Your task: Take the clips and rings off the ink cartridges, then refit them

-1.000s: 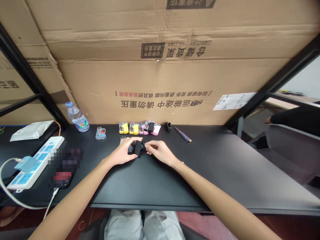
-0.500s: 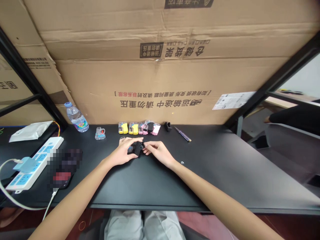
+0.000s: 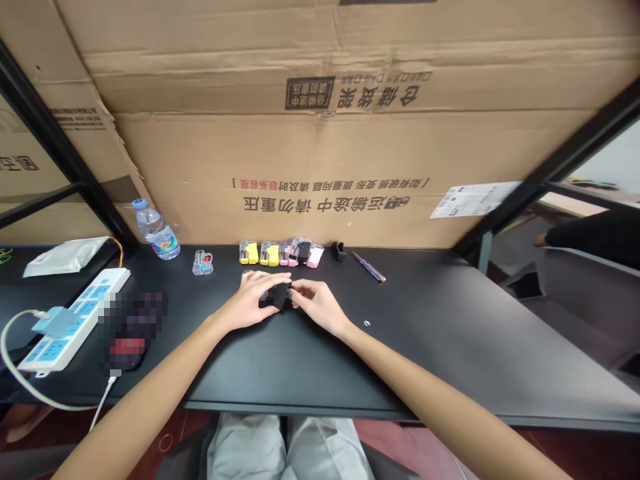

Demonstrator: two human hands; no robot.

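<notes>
A small black plastic block [image 3: 281,297] with a rounded knob at its right side is between my hands at the middle of the table. My left hand [image 3: 251,299] is closed around its left part, thumb below and fingers over the top. The fingertips of my right hand [image 3: 316,301] pinch its right end; what exactly lies between them is hidden. Just behind stand small clear-and-yellow plastic cases [image 3: 270,254], pink ones [image 3: 315,257] with a black piece among them, and a loose black part [image 3: 339,251].
A screwdriver [image 3: 370,267] lies at the back right and a small white clip [image 3: 367,323] nearer. At left are a clear case [image 3: 203,263], a water bottle [image 3: 156,230], a power strip [image 3: 75,320] and a cabled phone [image 3: 136,333]. Cardboard [image 3: 280,150] walls the back.
The black block has turned slightly in my hands, and my right fingers have closed nearer to its end. The whole view has shifted a little.
</notes>
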